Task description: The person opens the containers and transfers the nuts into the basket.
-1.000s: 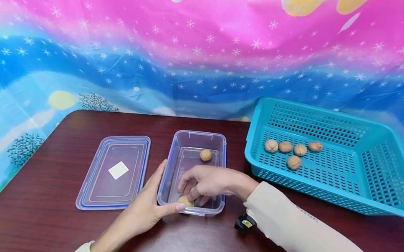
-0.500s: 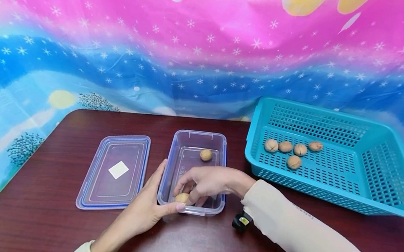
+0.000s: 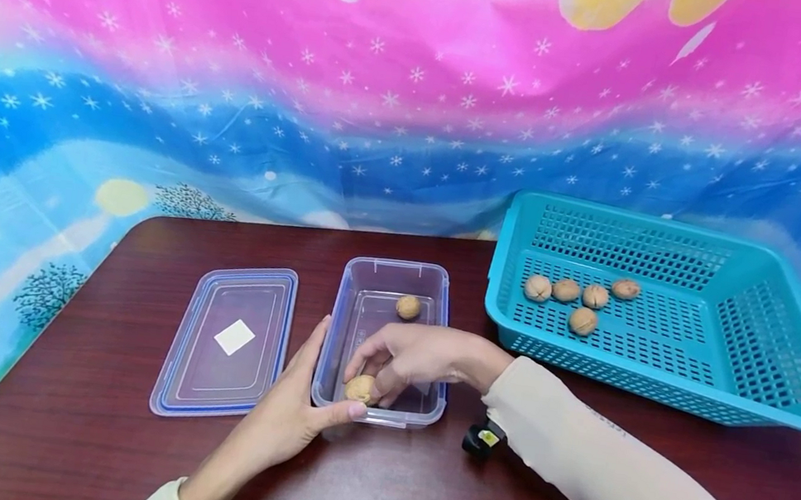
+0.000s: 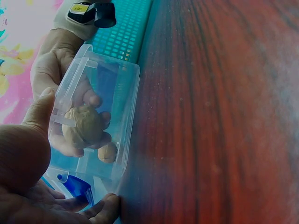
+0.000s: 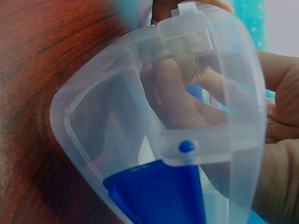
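Note:
A clear plastic food box [image 3: 397, 275] with blue clips stands on the table. My left hand [image 3: 295, 400] grips its near-left corner, thumb over the front rim and fingers along the left wall. My right hand [image 3: 417, 360] reaches down inside the box and holds a walnut [image 3: 358, 389] near the front wall. Through the clear wall in the left wrist view, the fingers curl around this walnut [image 4: 83, 126]. A second walnut [image 3: 407, 308] lies at the box's far right. The right wrist view shows the walnut [image 5: 187, 63] only blurred through plastic.
Left of the box lies its flat clear lid [image 3: 195, 358] with a white diamond sticker [image 3: 235, 337]. At the right stands a turquoise basket [image 3: 655, 377], with several walnuts [image 3: 582, 322] on its floor. A patterned cloth [image 3: 387, 115] hangs behind the table [image 3: 386, 490].
The held walnut has shifted slightly left and up inside the box and shows more now. My right hand's fingers have moved a little left with it. The left hand stays in place.

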### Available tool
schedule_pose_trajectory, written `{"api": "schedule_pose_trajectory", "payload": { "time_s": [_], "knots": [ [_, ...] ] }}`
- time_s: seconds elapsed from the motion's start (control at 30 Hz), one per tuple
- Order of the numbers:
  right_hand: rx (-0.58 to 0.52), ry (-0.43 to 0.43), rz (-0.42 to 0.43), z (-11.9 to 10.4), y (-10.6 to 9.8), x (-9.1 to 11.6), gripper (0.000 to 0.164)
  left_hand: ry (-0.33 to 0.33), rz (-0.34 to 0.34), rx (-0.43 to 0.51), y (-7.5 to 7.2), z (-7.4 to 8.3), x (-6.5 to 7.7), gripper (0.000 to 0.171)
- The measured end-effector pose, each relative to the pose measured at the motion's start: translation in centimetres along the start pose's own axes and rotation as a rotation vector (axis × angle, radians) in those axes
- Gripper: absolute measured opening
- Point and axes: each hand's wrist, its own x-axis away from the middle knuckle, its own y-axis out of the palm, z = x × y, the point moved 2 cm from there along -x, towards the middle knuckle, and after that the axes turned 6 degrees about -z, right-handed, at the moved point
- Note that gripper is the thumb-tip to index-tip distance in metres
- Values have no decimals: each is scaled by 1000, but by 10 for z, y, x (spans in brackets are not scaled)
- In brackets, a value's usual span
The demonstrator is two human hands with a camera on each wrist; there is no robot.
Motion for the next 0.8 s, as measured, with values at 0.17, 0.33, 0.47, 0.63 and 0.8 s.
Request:
{"api": "schedule_pose_trajectory", "payload": {
  "time_s": [0.17,0.33,0.47,0.63,0.8],
  "knots": [
    [18,-36,19,-1,-4,6,36,10,0,6,0,-1,-1,120],
    [35,-84,86,-3,-11,18,36,9,1,10,0,0,0,118],
    [87,-125,185,-6,-16,34,36,1,2,-1,0,1,1,118],
    [67,-198,284,-6,-23,59,36,-7,3,-3,0,2,1,119],
    [34,-222,418,-2,-33,88,39,-16,2,-2,0,2,1,119]
  ]
}}
